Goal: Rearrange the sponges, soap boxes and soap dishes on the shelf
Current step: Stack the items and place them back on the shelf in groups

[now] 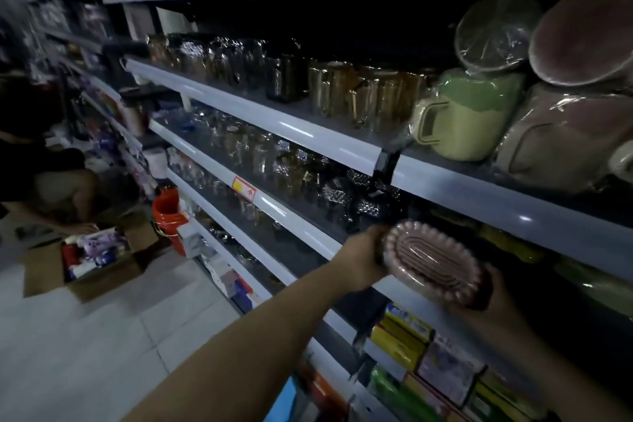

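1. Soap dish (435,262), pink, scalloped rim: held off shelf (308,236), gripped at both ends by left hand (363,255) and right hand (493,295).
2. Not yet placed; soap boxes (407,336) below apparently untouched.

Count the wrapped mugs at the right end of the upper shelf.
2 clearly: a green and cream mug by the shelf divider, and a pinkish-brown mug to its right. A pale edge at the frame's right border may be a third, mostly cut off.

Dim shop aisle — grey metal shelving (342,144) along the right, pale tiled floor (102,336) below.
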